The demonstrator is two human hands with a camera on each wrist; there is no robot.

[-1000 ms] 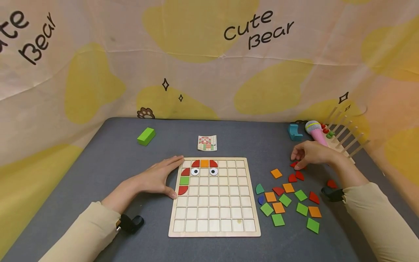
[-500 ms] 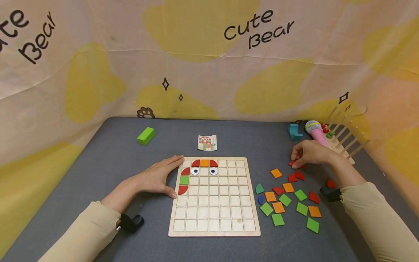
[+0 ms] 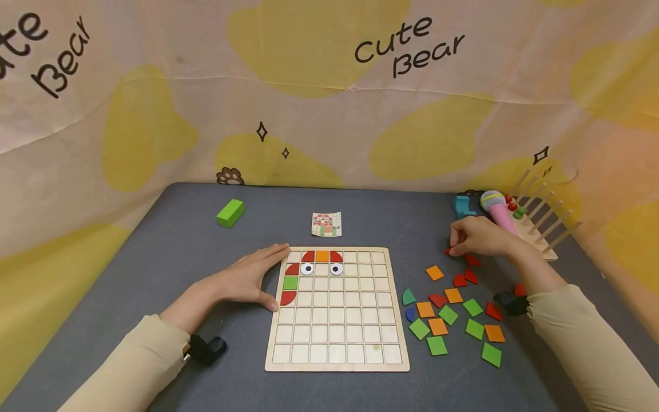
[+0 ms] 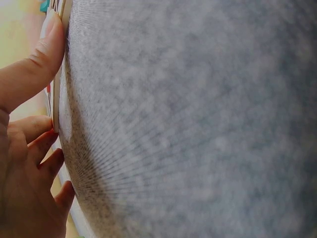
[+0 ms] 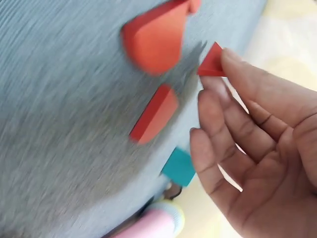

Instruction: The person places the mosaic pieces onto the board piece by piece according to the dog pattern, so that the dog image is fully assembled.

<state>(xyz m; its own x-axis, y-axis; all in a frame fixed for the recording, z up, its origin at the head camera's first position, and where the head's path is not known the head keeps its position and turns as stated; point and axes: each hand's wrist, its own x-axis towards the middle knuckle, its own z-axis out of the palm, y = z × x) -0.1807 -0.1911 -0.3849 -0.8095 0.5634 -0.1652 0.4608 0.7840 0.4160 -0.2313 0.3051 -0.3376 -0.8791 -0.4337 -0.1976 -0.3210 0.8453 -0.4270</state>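
Observation:
My right hand (image 3: pixel 480 236) pinches a red tile (image 5: pixel 212 63) between thumb and fingertips; one pointed corner shows in the right wrist view. Just below that hand lies a red quarter-round tile (image 3: pixel 472 261), with more red tiles (image 3: pixel 460 280) nearer me. My left hand (image 3: pixel 248 279) rests spread along the left edge of a wooden grid board (image 3: pixel 337 367), thumb and index finger touching its rim. The board's upper left cells hold red quarter-round tiles (image 3: pixel 288 298), an orange square (image 3: pixel 322 256), a green square (image 3: pixel 290 282) and two round eye tiles (image 3: pixel 306 269).
Loose orange, green, red and blue tiles (image 3: pixel 448 315) lie right of the board. Behind it is a small pattern card (image 3: pixel 326 225). A green block (image 3: pixel 230 213) stands back left; a teal block (image 3: pixel 464 206), pink toy microphone (image 3: pixel 499 212) and pegged wooden rack (image 3: pixel 535 232) stand back right.
My right hand has drawn a red tile leftward, away from the one beside it, and now has it at the fingertips. The left hand and the board have stayed put.

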